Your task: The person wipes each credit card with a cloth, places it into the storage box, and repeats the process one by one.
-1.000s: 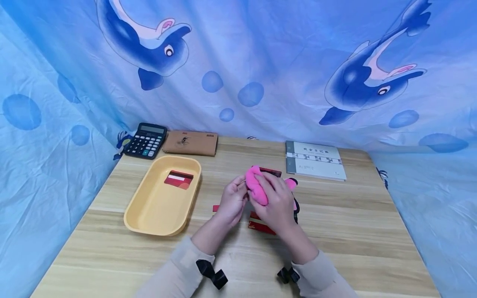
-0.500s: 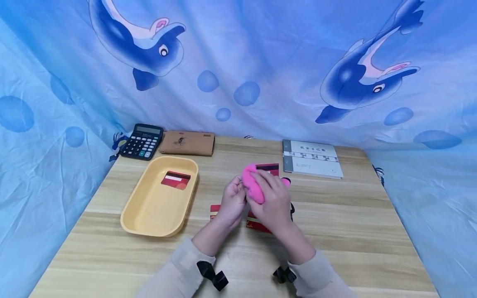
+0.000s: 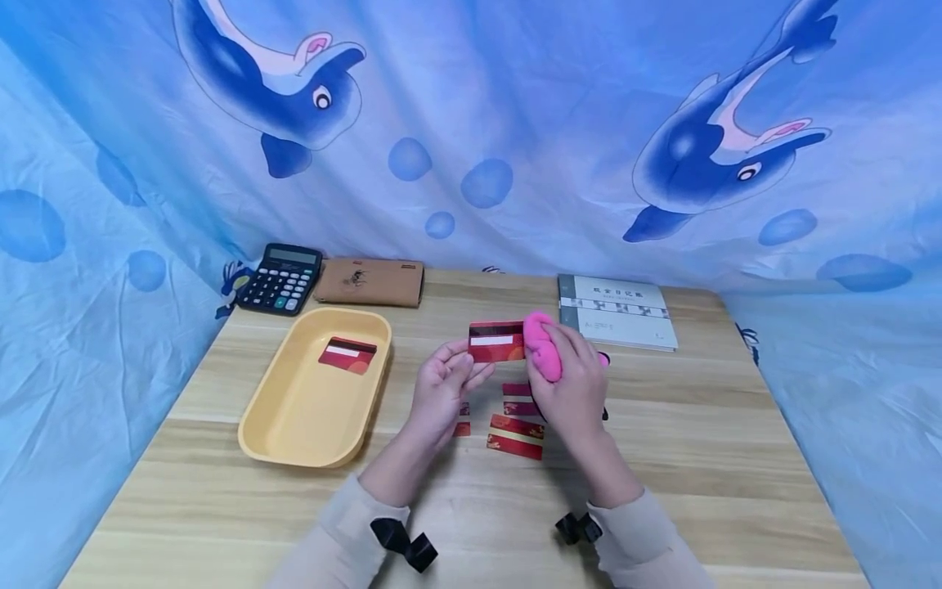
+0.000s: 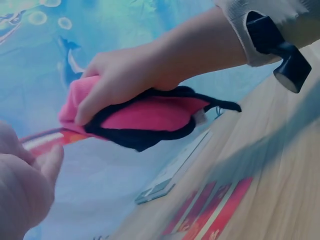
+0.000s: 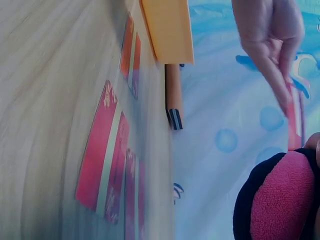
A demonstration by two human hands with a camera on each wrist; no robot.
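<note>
So the red card (image 3: pixel 496 341) is up off the table (image 3: pixel 699 450), right between the two hands, and its long axis runs crosswise, pretty much straight from one hand to the other. Left hand (image 3: pixel 436 393) has the left end pinched between thumb and fingers. Right hand (image 3: pixel 572 393) is wrapped around a bunched pink cloth (image 3: pixel 546 360) with black trim, and that cloth sits against the card's right end. Can't tell if it covers both faces there. The dark stripe and white strip point up at the head camera, so most of that side shows bare.

To me the layout that matters is this: cloth at the right end, bare card to the left of it, left hand as the anchor. The yellow tray (image 3: pixel 309 417) is off to the left, so the left hand is way nearer to it. There's a tray card (image 3: pixel 348 356) lying in it, near the far end.

Under the hands on the table: a front card (image 3: pixel 515 436), a second card (image 3: pixel 519 401) just behind it, and a third card (image 3: pixel 463 421) partly hidden by the left hand.
</note>
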